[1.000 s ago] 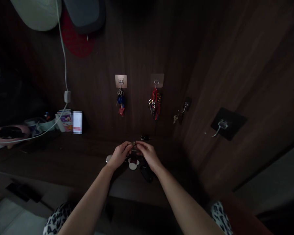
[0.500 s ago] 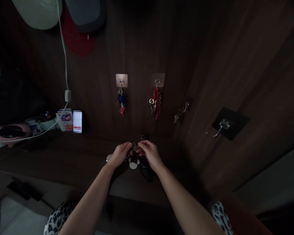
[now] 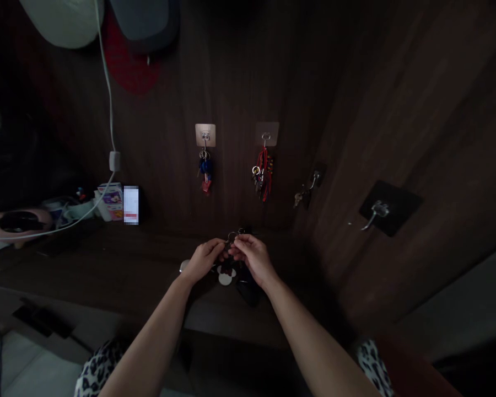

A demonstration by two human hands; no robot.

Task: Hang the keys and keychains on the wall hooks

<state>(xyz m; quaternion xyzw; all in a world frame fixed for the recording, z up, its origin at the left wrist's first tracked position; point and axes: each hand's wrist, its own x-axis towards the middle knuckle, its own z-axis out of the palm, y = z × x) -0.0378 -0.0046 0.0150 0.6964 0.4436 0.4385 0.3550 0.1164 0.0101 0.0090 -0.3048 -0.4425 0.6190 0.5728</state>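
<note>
Both hands meet over the dark shelf (image 3: 149, 275), fingers pinched close together. A thin metal key ring (image 3: 232, 236) shows above the fingertips, between my left hand (image 3: 206, 258) and my right hand (image 3: 250, 255). Each hand is closed on it; what else the fingers cover is hidden. Just below them lies a white mouse-head charm with a dark red bow (image 3: 225, 275). A black object (image 3: 247, 289), perhaps a key fob, rests under my right hand. Beside my left wrist is a small pale item (image 3: 184, 266). A second small ring (image 3: 241, 231) sits behind the hands.
Keys with blue and red tags (image 3: 205, 168) and keys on red cords (image 3: 263, 173) hang from wall hooks. More keys (image 3: 300, 197) hang at the right, near a bare hook (image 3: 374, 212). A lit phone (image 3: 131, 205), small boxes (image 3: 111, 201) and a white cable (image 3: 111, 110) are left.
The fingers have shifted and the ring now stands up above them, where a brassy piece showed between the fingertips before. The right fingers have curled slightly differently.
</note>
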